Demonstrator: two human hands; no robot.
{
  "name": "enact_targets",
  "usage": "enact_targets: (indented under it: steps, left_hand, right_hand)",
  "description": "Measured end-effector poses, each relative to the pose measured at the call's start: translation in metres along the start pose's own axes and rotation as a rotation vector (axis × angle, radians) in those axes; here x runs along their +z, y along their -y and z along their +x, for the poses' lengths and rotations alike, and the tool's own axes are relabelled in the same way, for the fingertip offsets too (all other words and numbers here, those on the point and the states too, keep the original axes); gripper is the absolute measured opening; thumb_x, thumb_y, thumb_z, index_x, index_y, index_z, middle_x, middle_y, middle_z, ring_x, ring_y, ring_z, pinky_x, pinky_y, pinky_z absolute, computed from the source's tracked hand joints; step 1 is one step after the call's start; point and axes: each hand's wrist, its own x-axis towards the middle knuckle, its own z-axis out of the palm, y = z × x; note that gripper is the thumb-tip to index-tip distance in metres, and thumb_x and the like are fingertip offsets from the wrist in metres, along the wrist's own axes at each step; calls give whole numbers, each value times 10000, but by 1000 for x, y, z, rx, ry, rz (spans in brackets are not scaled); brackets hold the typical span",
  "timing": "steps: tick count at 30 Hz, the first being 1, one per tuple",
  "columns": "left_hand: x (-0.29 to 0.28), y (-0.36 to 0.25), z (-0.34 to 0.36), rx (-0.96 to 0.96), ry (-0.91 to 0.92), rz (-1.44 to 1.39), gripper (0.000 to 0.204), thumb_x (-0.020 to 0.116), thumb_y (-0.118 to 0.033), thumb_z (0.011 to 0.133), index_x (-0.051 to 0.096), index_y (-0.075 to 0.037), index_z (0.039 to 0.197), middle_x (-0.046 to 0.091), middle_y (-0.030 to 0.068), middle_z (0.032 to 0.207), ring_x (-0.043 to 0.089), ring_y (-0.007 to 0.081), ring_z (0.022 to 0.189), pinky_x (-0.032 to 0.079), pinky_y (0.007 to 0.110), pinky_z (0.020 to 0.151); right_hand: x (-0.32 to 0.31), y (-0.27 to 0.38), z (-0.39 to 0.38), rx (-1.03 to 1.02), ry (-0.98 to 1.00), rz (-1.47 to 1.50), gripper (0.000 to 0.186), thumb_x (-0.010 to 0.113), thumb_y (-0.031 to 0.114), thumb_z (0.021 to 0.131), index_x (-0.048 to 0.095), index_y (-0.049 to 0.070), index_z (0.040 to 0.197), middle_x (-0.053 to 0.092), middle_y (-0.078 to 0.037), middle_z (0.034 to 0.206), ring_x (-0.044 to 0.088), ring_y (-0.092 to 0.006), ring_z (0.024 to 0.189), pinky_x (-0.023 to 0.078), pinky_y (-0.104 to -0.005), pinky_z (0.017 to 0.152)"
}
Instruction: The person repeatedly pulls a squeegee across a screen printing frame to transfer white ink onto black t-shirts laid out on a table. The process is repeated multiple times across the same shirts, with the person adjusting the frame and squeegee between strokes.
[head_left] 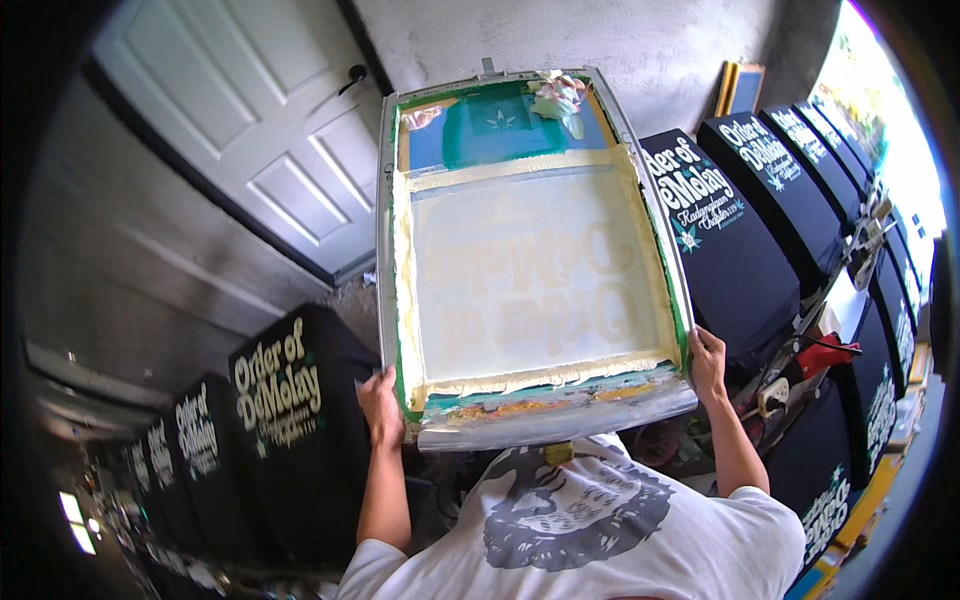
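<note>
Both hands grip a large screen-printing frame (535,372) by its near side edges, in front of my chest. My left hand (381,402) is closed on the left edge near the bottom corner. My right hand (707,362) is wrapped round the right edge, a bit higher. Pale mesh (510,240) fills most of the frame, bordered with cream tape and showing faint mirrored lettering. Past it at the far end lies a blue and green stencil area (478,130). Crumpled stained rags (556,100) sit in the far right corner, and a smaller pinkish one (421,118) in the far left.
Black printed shirts on boards stand in a row at the left (285,420) and another at the right (725,250). A white door (240,120) with a dark handle is at the far left, a grey wall (600,40) ahead. A red object (825,355) lies among the right-hand boards.
</note>
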Motion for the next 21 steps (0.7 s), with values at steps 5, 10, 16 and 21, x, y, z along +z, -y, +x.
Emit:
enact_targets:
  steps: [5, 10, 16, 21]
  left_hand:
    - [42, -13, 81, -14, 12, -42, 264, 655, -146, 961, 675, 72, 814, 620, 6, 756, 486, 108, 692, 394, 305, 653]
    - [76, -13, 187, 35, 47, -15, 285, 662, -150, 952, 644, 46, 745, 572, -14, 700, 448, 98, 662, 360, 311, 615]
    - [101, 15, 263, 34, 28, -63, 293, 673, -146, 944, 619, 8, 699, 532, -15, 662, 420, 93, 647, 327, 317, 589]
    - [84, 26, 289, 28, 52, -30, 367, 680, -139, 938, 503, -38, 633, 421, -50, 640, 350, 86, 640, 278, 323, 575]
  right_hand:
    - [37, 3, 73, -9, 9, 20, 337, 560, 178, 1075, 689, -72, 1260, 713, -26, 987, 590, -73, 843, 500, -239, 773]
    - [89, 2, 152, -40, -28, 77, 324, 551, 164, 1077, 693, -68, 1254, 705, -15, 966, 580, -65, 820, 488, -235, 744]
    - [135, -16, 202, -30, -38, 31, 312, 544, 151, 1078, 700, -59, 1248, 675, 16, 909, 524, -43, 751, 448, -229, 674]
    - [159, -30, 195, -4, -74, 35, 292, 548, 144, 1075, 716, -45, 1222, 644, 37, 862, 484, -31, 709, 415, -228, 627]
